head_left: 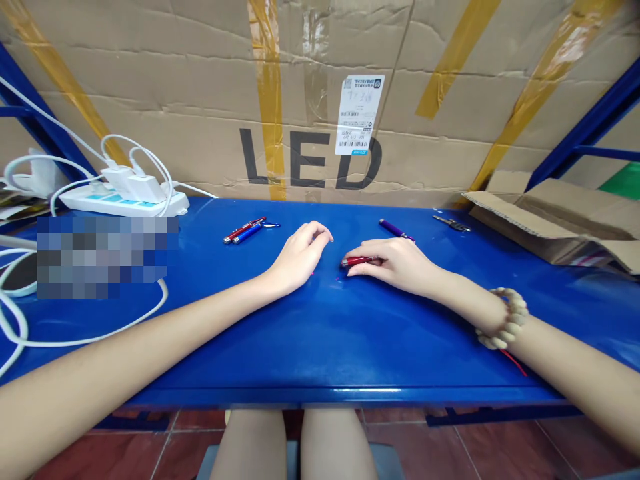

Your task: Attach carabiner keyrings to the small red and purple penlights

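Note:
In my right hand (400, 263) is a small red metal penlight (361, 261), pinched between thumb and fingers just above the blue table, its dark end pointing left. My left hand (301, 253) rests on the table to the left of it, fingers loosely bent and apart from the penlight; nothing shows in them, though the palm is hidden. Beyond my right hand lies a purple penlight (393, 228), its near end partly covered by the hand. To the left of my left hand, a red penlight (243, 231) and a blue penlight (247, 233) lie side by side.
A white power strip (83, 200) with plugs and looping cables occupies the table's left side. Some keys (451, 224) lie at the back right, near an open cardboard box (520, 230). A large carton (200, 87) marked LED stands behind the blue table (320, 347).

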Action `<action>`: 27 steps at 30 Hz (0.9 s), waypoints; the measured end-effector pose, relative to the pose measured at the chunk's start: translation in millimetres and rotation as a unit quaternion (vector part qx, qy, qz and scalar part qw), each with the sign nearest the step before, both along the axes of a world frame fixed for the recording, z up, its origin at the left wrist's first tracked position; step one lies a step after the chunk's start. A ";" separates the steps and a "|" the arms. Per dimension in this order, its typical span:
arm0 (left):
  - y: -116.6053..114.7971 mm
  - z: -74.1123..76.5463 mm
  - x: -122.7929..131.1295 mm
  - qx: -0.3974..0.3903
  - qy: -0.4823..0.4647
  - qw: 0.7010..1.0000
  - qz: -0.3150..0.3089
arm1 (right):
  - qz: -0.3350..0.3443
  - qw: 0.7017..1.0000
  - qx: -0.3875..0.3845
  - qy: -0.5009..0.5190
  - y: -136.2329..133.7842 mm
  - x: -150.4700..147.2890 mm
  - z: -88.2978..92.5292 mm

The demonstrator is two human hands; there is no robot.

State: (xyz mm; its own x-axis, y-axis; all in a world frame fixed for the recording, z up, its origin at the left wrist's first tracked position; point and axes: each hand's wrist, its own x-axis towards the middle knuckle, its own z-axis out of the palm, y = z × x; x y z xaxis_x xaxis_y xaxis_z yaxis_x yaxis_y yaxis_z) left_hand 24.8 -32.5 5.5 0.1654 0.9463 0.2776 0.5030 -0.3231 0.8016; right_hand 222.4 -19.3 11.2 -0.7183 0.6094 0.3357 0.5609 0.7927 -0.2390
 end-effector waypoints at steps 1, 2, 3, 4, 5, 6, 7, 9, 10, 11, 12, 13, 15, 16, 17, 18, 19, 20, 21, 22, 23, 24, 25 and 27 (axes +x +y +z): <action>-0.1 0.2 0.1 0.001 0.000 1.000 0.000 | -0.001 1.000 -0.004 0.003 -0.1 -0.2 0.0; -0.3 0.6 0.1 0.002 0.000 1.000 0.001 | -0.003 1.000 -0.008 0.006 -0.2 -0.3 -0.1; -0.5 0.9 0.2 0.001 0.001 1.000 0.003 | -0.005 1.000 -0.011 0.009 -0.2 -0.3 -0.2; -0.8 1.3 0.3 0.001 0.002 1.000 0.005 | -0.006 1.000 -0.013 0.012 0.0 -0.2 -0.4; -1.1 1.6 0.4 -0.001 0.003 1.000 0.006 | -0.007 1.000 -0.014 0.013 0.3 0.0 -0.6; -1.2 1.8 0.4 -0.003 0.004 1.000 0.007 | -0.007 1.000 -0.015 0.014 0.7 0.2 -0.9; -1.2 1.8 0.4 -0.005 0.004 1.000 0.008 | -0.006 1.000 -0.015 0.014 1.2 0.6 -1.1; -0.8 1.4 0.3 -0.006 0.003 1.000 0.006 | -0.002 1.000 -0.015 0.011 2.0 1.2 -1.4; -0.5 1.1 0.2 -0.005 0.002 1.000 0.005 | 0.002 1.000 -0.015 0.010 2.3 1.4 -1.4; -0.2 0.7 0.1 -0.004 0.001 1.000 0.004 | 0.008 1.000 -0.014 0.009 2.4 1.6 -1.4; 0.1 0.4 0.1 -0.004 0.000 1.000 0.003 | 0.012 1.000 -0.013 0.008 2.4 1.7 -1.3; 0.2 0.3 0.1 -0.003 -0.001 1.000 0.002 | 0.017 1.000 -0.011 0.007 2.3 1.7 -1.2; 0.0 0.4 0.2 -0.004 -0.001 1.000 0.000 | 0.023 1.000 -0.007 0.006 1.8 1.7 -1.1; -0.2 0.6 0.2 -0.005 -0.001 1.000 -0.001 | 0.024 1.000 -0.006 0.006 1.6 1.6 -1.1; -0.5 0.7 0.3 -0.005 0.000 1.000 -0.002 | 0.023 1.000 -0.006 0.008 1.5 1.5 -1.2; -0.7 0.9 0.3 -0.006 0.001 1.000 -0.003 | 0.022 1.000 -0.007 0.009 1.4 1.5 -1.3; -0.7 0.9 0.3 -0.007 0.001 1.000 -0.003 | 0.019 1.000 -0.009 0.010 1.4 1.4 -1.5; -0.7 0.8 0.3 -0.007 0.002 1.000 -0.003 | 0.014 1.000 -0.010 0.010 1.4 1.2 -1.6; -0.5 0.5 0.3 -0.007 0.002 1.000 -0.003 | 0.008 1.000 -0.009 0.011 1.3 1.0 -1.6; -0.1 0.2 0.2 -0.006 0.002 1.000 -0.002 | 0.001 1.000 -0.006 0.010 1.2 0.8 -1.5; 0.3 -0.2 0.2 -0.004 0.001 1.000 -0.003 | -0.008 1.000 0.000 0.008 1.0 0.5 -1.4; 0.7 -0.5 0.1 -0.002 0.002 1.000 -0.003 | -0.020 1.000 0.008 0.004 0.7 0.2 -1.2; 0.9 -0.8 0.1 0.000 0.002 1.000 -0.004 | -0.035 0.999 0.017 -0.002 0.6 0.0 -1.2; 0.7 -0.6 0.2 0.002 0.004 1.000 -0.002 | -0.073 0.996 0.037 -0.020 0.9 -0.1 -1.6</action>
